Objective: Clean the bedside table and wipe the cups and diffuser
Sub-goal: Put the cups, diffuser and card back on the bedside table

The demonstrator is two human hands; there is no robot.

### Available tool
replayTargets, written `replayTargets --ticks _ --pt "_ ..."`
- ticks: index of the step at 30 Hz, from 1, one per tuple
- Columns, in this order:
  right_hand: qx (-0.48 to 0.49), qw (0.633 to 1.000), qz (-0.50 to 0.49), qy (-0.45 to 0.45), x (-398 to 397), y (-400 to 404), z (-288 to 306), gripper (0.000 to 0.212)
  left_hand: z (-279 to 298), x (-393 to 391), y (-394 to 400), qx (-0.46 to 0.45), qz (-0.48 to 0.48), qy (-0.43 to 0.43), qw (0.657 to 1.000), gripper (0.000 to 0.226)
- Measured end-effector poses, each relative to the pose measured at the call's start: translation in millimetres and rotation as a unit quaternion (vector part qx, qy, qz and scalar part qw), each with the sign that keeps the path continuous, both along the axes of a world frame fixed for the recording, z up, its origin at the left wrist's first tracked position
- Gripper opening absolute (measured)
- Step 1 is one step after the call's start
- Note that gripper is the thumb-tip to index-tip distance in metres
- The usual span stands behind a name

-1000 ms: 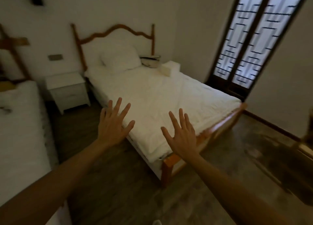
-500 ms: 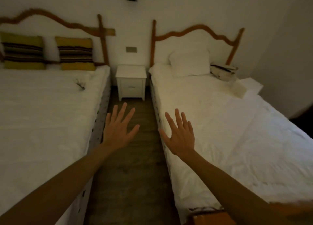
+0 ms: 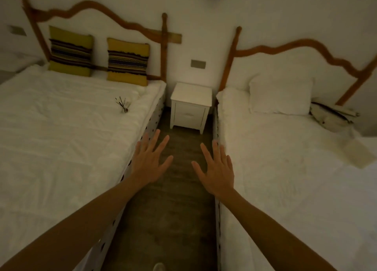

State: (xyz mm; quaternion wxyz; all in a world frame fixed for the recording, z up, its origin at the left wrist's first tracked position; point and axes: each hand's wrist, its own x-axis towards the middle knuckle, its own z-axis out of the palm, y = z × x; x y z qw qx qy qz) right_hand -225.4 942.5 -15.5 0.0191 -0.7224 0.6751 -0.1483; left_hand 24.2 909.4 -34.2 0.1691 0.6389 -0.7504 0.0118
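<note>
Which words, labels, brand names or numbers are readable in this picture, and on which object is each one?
None can be read.
Wall plate above the bedside table: no visible marking.
Bag on the right bed: too blurred to tell.

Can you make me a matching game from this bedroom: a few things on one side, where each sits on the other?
Things:
1. bedside table
2. striped cushions
3. white pillow
4. reed sticks

Places:
A. at the head of the right bed
B. lying loose on the left bed's cover
C. between the two beds, by the wall
D. against the left bed's headboard

Pairs: 1-C, 2-D, 3-A, 4-B
</note>
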Motion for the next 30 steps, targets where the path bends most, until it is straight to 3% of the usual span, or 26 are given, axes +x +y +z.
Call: replayTargets --ticks 12,17,25,30 --pt "0.071 0.996 0.04 -0.034 27.1 -248.5 -17.4 0.073 -0.6 40.9 -219.5 0.073 0.041 -0.008 0.997 0.074" --pt "0.109 0.99 0.073 -0.049 52.2 -388.6 -34.4 0.072 -23.1 60.1 -329.7 0.116 0.078 -0.017 0.99 0.071" --pt "0.196 0.971 0.128 -0.053 105.9 -585.7 -41.5 0.057 -50.7 96.2 -484.8 0.219 0.185 0.153 0.946 0.066" --pt "0.223 0.956 0.188 -0.034 160.2 -675.0 -54.5 0.054 -72.2 140.7 -541.0 0.251 0.245 0.201 0.915 0.063"
